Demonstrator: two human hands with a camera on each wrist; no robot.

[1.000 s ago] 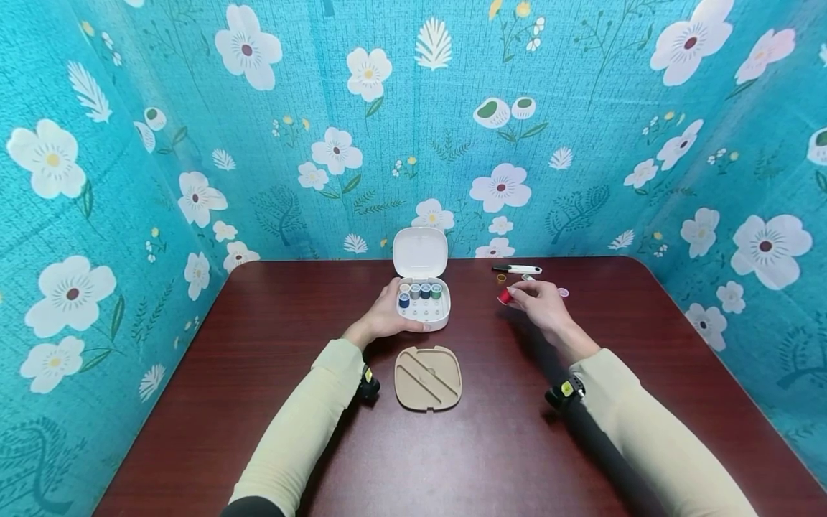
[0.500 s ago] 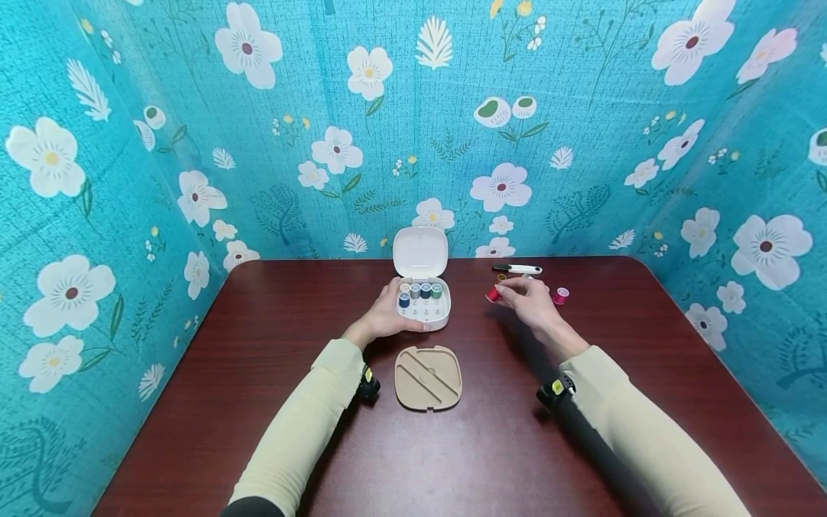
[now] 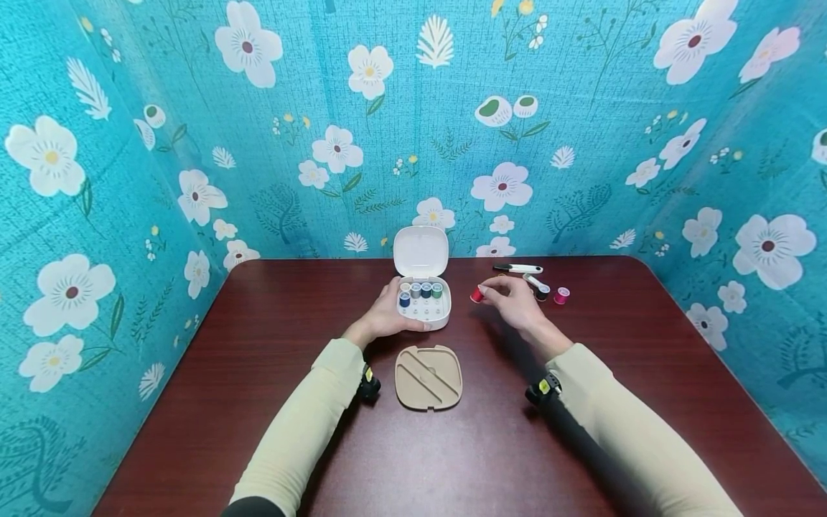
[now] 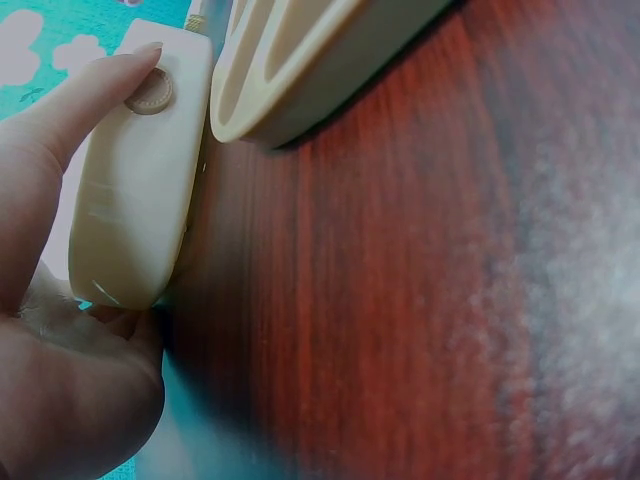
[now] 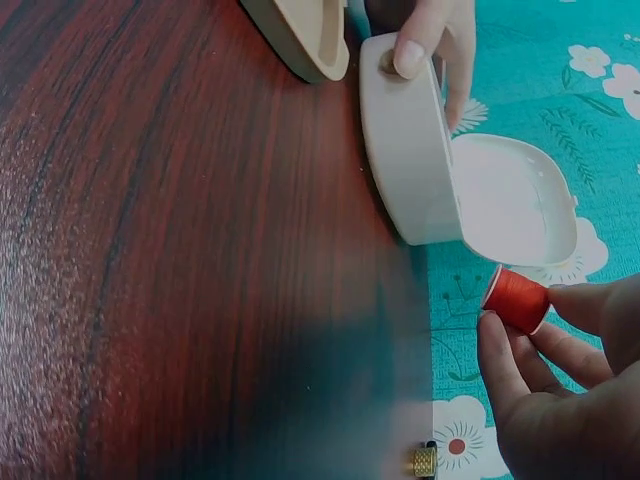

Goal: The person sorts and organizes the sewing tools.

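Red spool [image 3: 477, 294]: head view, right of centre, pinched by right hand [image 3: 517, 305], apart from left hand [image 3: 384, 316], which grips box [image 3: 441, 323]. Dark-red table [image 3: 478, 459] spans lower half; floral curtain [image 3: 258, 143], upper half. Left wrist view: glossy table, right. Right wrist view: table, left; curtain, right.

Right wrist view: right hand [image 5: 575, 410], beige tray [image 5: 305, 35] cut off.

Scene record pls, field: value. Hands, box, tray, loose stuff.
left hand: grips white box, thumb on its front
right hand: pinches red spool, right of box
lid: open
in box: five spools, four in back row, one in next
tan tray: on table, nearer the person than box
loose, right: pink spool, dark spool, black-and-white tool
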